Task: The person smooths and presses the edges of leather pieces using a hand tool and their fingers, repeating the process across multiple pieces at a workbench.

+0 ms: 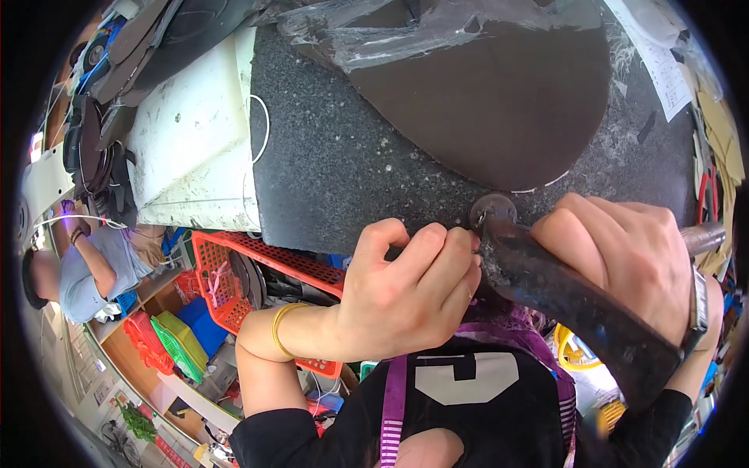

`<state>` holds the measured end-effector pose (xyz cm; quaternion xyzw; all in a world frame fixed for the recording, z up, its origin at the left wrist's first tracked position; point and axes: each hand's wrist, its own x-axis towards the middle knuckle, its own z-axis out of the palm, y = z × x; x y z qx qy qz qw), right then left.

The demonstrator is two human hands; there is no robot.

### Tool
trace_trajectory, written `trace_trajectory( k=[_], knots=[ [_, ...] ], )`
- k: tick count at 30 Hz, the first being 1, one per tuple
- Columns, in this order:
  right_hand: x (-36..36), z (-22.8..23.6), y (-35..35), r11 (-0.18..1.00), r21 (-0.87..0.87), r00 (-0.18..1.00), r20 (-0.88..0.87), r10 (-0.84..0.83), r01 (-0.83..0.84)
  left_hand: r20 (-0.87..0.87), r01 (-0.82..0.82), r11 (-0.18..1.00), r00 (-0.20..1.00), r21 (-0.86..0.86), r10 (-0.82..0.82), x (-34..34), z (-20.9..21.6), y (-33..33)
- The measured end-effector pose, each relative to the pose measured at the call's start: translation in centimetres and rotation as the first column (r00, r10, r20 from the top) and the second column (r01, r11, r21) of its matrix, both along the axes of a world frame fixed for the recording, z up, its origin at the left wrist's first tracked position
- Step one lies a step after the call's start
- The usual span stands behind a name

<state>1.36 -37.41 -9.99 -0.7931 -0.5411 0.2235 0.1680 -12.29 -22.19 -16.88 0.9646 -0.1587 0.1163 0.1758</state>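
My right hand [624,242] is wrapped round the handle of a dark, worn cobbler's hammer [573,312]. Its round face [493,209] is at the near edge of a speckled dark stone slab [335,179], while the broad curved end extends toward my right forearm. Close beside the hammer face, my left hand [413,281] has its fingers curled together. Whatever they pinch, if anything, is hidden. Beyond both hands lies a dark brown rounded sheet [499,101] on the slab, with crumpled clear plastic [390,39] over its far part.
A white board [187,125] adjoins the slab's left side, with a thin white cord [265,129] between them. Below is a red plastic basket [226,288]. Dark cut sheets [140,47] are piled at far left. Another person [101,269] is at the left. Paper [655,70] lies at far right.
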Motion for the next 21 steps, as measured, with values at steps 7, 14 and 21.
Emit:
trace_trajectory(
  k=[7, 14, 21],
  knots=[
    [-0.5, 0.0, 0.2, 0.999, -0.042, 0.998, 0.063, -0.005, 0.008, -0.04, 0.016, 0.992, 0.999, -0.123, -0.021, -0.3, -1.2, 1.3],
    [0.5, -0.8, 1.2, 0.994, 0.094, 0.995, 0.089, 0.052, -0.06, -0.019, -0.101, 0.982, 0.995, -0.158, 0.099, -3.9, -2.6, 0.2],
    [1.1, -0.1, 0.2, 0.994, 0.043, 0.994, -0.036, 0.099, -0.097, -0.034, -0.013, 0.981, 0.999, 0.194, 0.02, -2.5, -0.3, -1.1]
  ],
)
